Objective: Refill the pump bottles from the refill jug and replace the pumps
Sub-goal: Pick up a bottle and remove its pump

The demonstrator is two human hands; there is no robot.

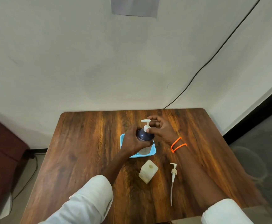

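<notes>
Nearest you, a loose pump (173, 173) lies on the counter (86, 143) beside an uncapped bottle (148, 173). Your left hand (132, 140) grips the dark bottle (145, 135) over the blue tray (153, 151); your right hand (162, 129) pinches its pump collar (146, 127). Hold firm, twist squarely.

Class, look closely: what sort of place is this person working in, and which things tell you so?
Probably a plain indoor room set up as a workspace: a wooden table pushed against a bare white wall, with a black cable running down it.
</notes>
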